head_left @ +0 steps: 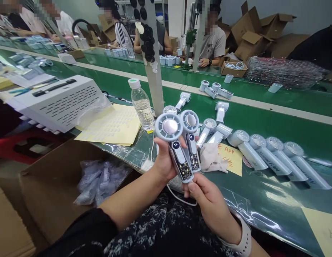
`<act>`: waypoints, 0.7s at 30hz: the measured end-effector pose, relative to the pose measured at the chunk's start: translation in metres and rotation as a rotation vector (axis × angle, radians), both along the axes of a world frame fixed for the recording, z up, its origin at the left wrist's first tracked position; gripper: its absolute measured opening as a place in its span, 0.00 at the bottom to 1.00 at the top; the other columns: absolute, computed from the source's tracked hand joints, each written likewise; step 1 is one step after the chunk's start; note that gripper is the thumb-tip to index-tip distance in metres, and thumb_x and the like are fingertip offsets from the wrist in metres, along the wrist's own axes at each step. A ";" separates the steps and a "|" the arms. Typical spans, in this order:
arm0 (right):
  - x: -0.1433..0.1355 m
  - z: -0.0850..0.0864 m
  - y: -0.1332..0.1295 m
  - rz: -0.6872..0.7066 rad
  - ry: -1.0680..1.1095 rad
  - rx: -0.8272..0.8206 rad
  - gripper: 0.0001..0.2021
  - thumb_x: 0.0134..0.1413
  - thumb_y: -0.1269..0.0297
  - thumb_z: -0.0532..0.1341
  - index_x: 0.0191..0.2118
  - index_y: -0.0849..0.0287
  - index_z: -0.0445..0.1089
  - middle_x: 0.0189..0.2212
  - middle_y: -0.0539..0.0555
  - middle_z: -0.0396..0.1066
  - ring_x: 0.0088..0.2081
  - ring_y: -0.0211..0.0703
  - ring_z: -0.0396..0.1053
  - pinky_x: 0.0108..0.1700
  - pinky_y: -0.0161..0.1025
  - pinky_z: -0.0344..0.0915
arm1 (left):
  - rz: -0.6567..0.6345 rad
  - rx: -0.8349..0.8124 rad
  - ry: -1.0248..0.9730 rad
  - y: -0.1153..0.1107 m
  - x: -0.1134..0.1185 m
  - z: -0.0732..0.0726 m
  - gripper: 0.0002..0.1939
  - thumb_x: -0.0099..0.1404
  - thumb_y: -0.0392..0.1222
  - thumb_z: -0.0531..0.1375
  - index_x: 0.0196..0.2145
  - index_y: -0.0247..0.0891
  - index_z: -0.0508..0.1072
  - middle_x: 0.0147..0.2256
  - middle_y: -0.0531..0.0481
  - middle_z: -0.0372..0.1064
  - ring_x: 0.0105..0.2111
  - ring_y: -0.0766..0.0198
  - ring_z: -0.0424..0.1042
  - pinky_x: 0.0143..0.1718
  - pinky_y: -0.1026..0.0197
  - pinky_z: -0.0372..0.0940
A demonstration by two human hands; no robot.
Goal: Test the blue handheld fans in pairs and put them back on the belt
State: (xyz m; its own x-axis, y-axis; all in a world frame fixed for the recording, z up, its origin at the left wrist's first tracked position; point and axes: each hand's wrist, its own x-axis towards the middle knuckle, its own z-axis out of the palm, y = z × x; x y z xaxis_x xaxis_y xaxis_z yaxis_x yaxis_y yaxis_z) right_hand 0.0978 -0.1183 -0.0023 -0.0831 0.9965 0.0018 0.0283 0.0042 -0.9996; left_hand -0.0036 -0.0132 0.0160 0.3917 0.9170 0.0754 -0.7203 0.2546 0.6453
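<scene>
My left hand is wrapped round two light-blue handheld fans. The front handheld fan has its handle uncovered, with a circuit board and a small round display lit with digits. Beside and partly behind it is the second handheld fan, also with bare electronics and a lit display. At the bottom end of the front fan, my right hand has its thumb and fingers pinched together. A white cable loops below the hands; whether its end is in my right fingers is hidden.
Several closed fans lie in a row at right, near a cloth and a yellow note. A water bottle stands by the post. A carton with bagged items sits below left. Co-workers sit across the green conveyor.
</scene>
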 end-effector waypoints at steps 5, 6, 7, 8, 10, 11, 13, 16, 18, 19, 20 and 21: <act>0.005 0.004 -0.001 0.023 -0.129 0.247 0.14 0.66 0.59 0.53 0.27 0.56 0.62 0.39 0.54 0.69 0.42 0.45 0.67 0.43 0.38 0.62 | -0.051 -0.166 -0.137 0.001 -0.006 0.006 0.33 0.44 0.74 0.65 0.21 0.37 0.71 0.40 0.46 0.76 0.40 0.57 0.77 0.39 0.58 0.73; 0.004 0.002 -0.001 -0.009 -0.132 0.234 0.15 0.66 0.59 0.53 0.27 0.56 0.61 0.38 0.54 0.69 0.42 0.45 0.68 0.42 0.38 0.62 | -0.058 -0.170 -0.145 0.001 -0.007 0.007 0.32 0.44 0.73 0.65 0.21 0.37 0.70 0.40 0.46 0.76 0.39 0.58 0.77 0.39 0.59 0.73; 0.003 0.001 -0.001 -0.046 -0.141 0.196 0.15 0.66 0.59 0.53 0.27 0.56 0.62 0.36 0.54 0.69 0.40 0.44 0.68 0.40 0.38 0.62 | -0.058 -0.163 -0.144 0.001 -0.008 0.008 0.32 0.44 0.73 0.66 0.20 0.37 0.70 0.40 0.46 0.76 0.39 0.58 0.77 0.39 0.59 0.73; 0.002 0.000 -0.001 -0.080 -0.150 0.144 0.15 0.67 0.59 0.53 0.28 0.56 0.63 0.32 0.52 0.69 0.36 0.42 0.67 0.38 0.37 0.61 | -0.056 -0.148 -0.139 0.000 -0.009 0.009 0.32 0.43 0.73 0.66 0.20 0.37 0.70 0.41 0.45 0.76 0.38 0.59 0.76 0.39 0.59 0.73; 0.000 -0.002 -0.001 -0.117 -0.138 0.055 0.16 0.68 0.56 0.53 0.29 0.56 0.65 0.27 0.50 0.68 0.31 0.41 0.66 0.35 0.37 0.60 | -0.062 -0.118 -0.124 -0.002 -0.010 0.009 0.32 0.41 0.72 0.67 0.20 0.37 0.70 0.42 0.45 0.75 0.39 0.58 0.76 0.39 0.59 0.73; -0.001 -0.003 -0.001 -0.123 -0.102 0.020 0.18 0.68 0.55 0.53 0.28 0.57 0.65 0.25 0.50 0.67 0.29 0.40 0.66 0.34 0.37 0.60 | -0.063 -0.098 -0.117 -0.003 -0.010 0.009 0.32 0.40 0.72 0.67 0.20 0.37 0.70 0.42 0.45 0.75 0.39 0.58 0.76 0.39 0.59 0.73; -0.004 -0.004 -0.002 -0.152 0.033 -0.045 0.21 0.67 0.50 0.54 0.25 0.56 0.62 0.19 0.47 0.64 0.24 0.38 0.65 0.30 0.36 0.59 | -0.040 -0.025 -0.096 -0.005 -0.008 0.006 0.33 0.40 0.73 0.67 0.20 0.37 0.71 0.42 0.45 0.75 0.39 0.58 0.75 0.40 0.59 0.73; -0.009 -0.007 -0.004 -0.215 0.260 -0.137 0.22 0.65 0.46 0.54 0.24 0.55 0.58 0.12 0.41 0.55 0.16 0.35 0.61 0.24 0.34 0.55 | 0.025 0.106 -0.038 -0.009 -0.003 0.001 0.34 0.42 0.75 0.65 0.21 0.37 0.73 0.42 0.44 0.74 0.41 0.55 0.74 0.40 0.56 0.73; -0.010 -0.009 -0.005 -0.226 0.334 -0.163 0.22 0.65 0.45 0.54 0.25 0.55 0.58 0.12 0.40 0.53 0.15 0.35 0.59 0.22 0.34 0.54 | 0.055 0.140 0.004 -0.011 -0.001 -0.003 0.34 0.42 0.76 0.64 0.21 0.37 0.73 0.42 0.43 0.74 0.42 0.53 0.74 0.41 0.54 0.73; -0.010 -0.010 -0.004 -0.220 0.334 -0.162 0.22 0.65 0.45 0.54 0.26 0.55 0.59 0.12 0.41 0.55 0.16 0.36 0.60 0.23 0.34 0.55 | 0.056 0.141 0.029 -0.011 0.000 -0.004 0.35 0.42 0.77 0.63 0.21 0.37 0.73 0.42 0.43 0.74 0.42 0.52 0.74 0.42 0.53 0.73; -0.008 -0.011 -0.004 -0.213 0.310 -0.156 0.22 0.65 0.46 0.54 0.26 0.56 0.60 0.14 0.43 0.58 0.18 0.37 0.62 0.26 0.34 0.58 | 0.051 0.139 0.054 -0.011 0.000 -0.005 0.35 0.42 0.77 0.63 0.21 0.37 0.72 0.42 0.43 0.74 0.42 0.50 0.74 0.42 0.52 0.73; -0.005 -0.011 -0.003 -0.207 0.266 -0.143 0.21 0.66 0.47 0.54 0.26 0.56 0.62 0.16 0.45 0.61 0.22 0.38 0.64 0.29 0.35 0.60 | 0.046 0.138 0.080 -0.011 0.000 -0.006 0.36 0.41 0.78 0.63 0.21 0.37 0.72 0.41 0.42 0.74 0.43 0.49 0.74 0.41 0.50 0.73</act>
State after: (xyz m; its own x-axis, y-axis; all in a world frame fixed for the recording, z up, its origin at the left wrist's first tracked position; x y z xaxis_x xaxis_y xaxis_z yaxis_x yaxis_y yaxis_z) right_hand 0.0932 -0.1213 -0.0135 0.1047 0.9839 -0.1448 -0.2472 -0.1153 -0.9621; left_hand -0.0036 -0.0239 0.0104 0.3597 0.9171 0.1722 -0.6739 0.1276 0.7278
